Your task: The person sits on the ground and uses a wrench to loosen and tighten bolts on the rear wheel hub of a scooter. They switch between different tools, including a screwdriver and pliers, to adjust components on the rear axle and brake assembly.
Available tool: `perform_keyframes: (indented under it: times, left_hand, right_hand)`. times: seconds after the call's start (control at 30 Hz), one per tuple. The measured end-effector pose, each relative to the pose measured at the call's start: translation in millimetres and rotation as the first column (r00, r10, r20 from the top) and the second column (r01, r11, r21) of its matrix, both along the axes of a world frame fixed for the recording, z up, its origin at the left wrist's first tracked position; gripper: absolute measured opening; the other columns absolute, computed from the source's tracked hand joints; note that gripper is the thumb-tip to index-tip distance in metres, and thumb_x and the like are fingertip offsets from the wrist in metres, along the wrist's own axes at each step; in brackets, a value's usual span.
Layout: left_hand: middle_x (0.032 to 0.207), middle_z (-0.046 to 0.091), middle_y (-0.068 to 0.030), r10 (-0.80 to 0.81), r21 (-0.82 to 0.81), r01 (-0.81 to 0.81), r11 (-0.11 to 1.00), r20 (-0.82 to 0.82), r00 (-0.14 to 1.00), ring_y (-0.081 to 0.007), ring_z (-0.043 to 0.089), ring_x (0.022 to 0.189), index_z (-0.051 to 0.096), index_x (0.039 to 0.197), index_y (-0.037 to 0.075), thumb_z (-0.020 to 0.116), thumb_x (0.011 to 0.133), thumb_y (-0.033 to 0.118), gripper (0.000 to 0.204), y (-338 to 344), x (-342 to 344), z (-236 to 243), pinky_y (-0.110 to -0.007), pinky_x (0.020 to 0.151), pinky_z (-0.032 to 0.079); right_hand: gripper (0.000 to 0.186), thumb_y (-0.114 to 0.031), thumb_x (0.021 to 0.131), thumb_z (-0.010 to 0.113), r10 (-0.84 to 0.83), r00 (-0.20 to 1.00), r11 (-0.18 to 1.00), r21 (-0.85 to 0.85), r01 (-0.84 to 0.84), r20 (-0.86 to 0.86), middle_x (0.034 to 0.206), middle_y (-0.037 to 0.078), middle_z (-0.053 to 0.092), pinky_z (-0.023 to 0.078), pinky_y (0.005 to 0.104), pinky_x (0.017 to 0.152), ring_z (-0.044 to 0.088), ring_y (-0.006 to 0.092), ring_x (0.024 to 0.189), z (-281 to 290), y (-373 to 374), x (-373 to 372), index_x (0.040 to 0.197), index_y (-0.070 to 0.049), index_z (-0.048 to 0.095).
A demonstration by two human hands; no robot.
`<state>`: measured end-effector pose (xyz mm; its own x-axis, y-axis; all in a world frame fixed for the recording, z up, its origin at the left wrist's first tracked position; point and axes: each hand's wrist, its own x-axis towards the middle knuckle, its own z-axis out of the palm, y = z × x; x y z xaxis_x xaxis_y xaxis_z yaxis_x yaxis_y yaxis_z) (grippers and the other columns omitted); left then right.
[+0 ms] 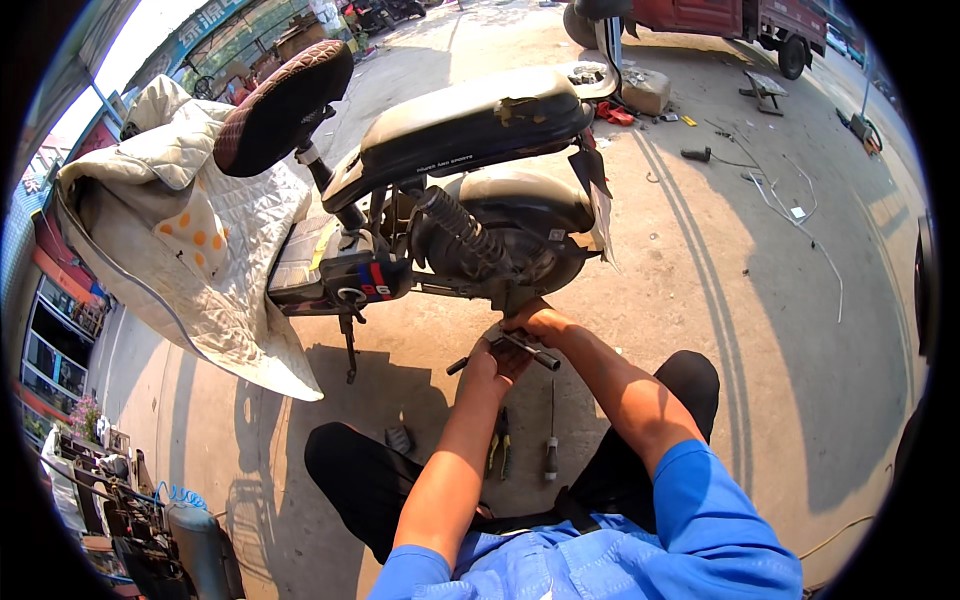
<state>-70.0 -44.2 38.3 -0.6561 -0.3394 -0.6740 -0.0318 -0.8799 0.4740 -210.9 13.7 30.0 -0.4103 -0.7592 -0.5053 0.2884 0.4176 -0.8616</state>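
Note:
An electric scooter [470, 130] stands before me, its rear wheel [480, 240] and a black spring shock absorber [462, 228] nearest. My left hand [502, 364], palm up below the wheel hub, is closed around a socket wrench [543, 359] with several arms; its dark ends stick out either side. Just above it, my right hand [540, 319] reaches to the underside of the hub. Its fingers are bent there, and their tips are hidden. Between my knees, pliers [503, 440] with dark and yellow handles and a long screwdriver [551, 460] lie on the ground.
A quilted cover [230, 260] drapes over the scooter's front, below its brown saddle [285, 105]. Bent wires or cables [790, 205] lie on the concrete at right. A red three-wheeled truck [700, 18] is parked behind. At lower left stands a grey tank [197, 545] with a blue hose.

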Motion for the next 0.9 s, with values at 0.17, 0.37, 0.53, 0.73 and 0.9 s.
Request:
perform_keyframes:
  times: [0.17,0.37,0.53,0.73,0.9]
  left_hand:
    - [0.05,0.048,0.0008,0.219,0.383,-0.125,0.915,-0.213,0.952,-0.0119,0.045,0.041,0.051,0.07,0.007,0.039,0.093,0.016,0.027,-9.9,-0.8,-11.1,-0.032,0.055,0.053]
    - [0.054,0.05,-0.0015,0.192,0.305,-0.116,0.945,-0.236,0.953,-0.0129,0.044,0.043,0.051,0.077,0.005,0.037,0.095,0.014,0.024,-13.3,3.7,-14.3,-0.033,0.057,0.053]
    - [0.064,0.055,-0.0063,0.131,-0.029,-0.132,0.991,-0.003,0.991,-0.0158,0.049,0.048,0.055,0.092,0.003,0.043,0.094,0.009,0.014,8.8,27.3,-5.2,-0.036,0.059,0.055]
    - [0.107,0.058,-0.0212,0.258,-0.937,0.349,-0.031,0.33,0.908,-0.0349,0.058,0.094,0.053,0.108,-0.006,0.062,0.085,0.042,0.053,19.4,49.2,-30.9,-0.042,0.082,0.046]
    - [0.102,0.063,-0.0217,-0.077,-0.756,0.389,0.527,0.414,0.907,-0.03,0.064,0.083,0.058,0.102,-0.007,0.052,0.089,0.047,0.056,11.5,16.2,-27.5,-0.038,0.074,0.048]
  right_hand:
    - [0.015,-0.016,0.082,0.068,-0.119,0.966,0.986,-0.083,0.141,0.228,0.075,0.005,0.064,0.043,0.0279,0.05,0.058,0.0138,0.06,-11.7,-2.7,13.8,0.085,-0.002,0.064]
    - [0.025,-0.027,0.083,0.067,0.108,0.994,0.993,-0.052,-0.107,0.016,0.08,0.006,0.065,0.044,0.0343,0.055,0.056,0.016,0.062,-18.0,-1.8,12.2,0.084,-0.002,0.066]
    - [0.032,-0.029,0.081,0.069,-0.036,0.975,0.997,-0.07,0.021,-0.22,0.08,0.011,0.065,0.046,0.0365,0.057,0.058,0.0182,0.068,-38.5,-6.2,8.3,0.092,0.001,0.064]
    - [0.021,-0.012,0.078,0.07,-0.079,0.996,0.996,-0.044,0.081,0.044,0.081,0.011,0.065,0.047,0.0311,0.056,0.059,0.0168,0.062,-3.2,-8.7,26.7,0.089,0.004,0.063]
    - [0.016,-0.012,0.077,0.072,-0.177,0.982,0.984,-0.041,0.175,-0.07,0.07,0.008,0.064,0.042,0.0311,0.049,0.055,0.0149,0.054,-14.1,-8.3,12.5,0.079,0.002,0.065]
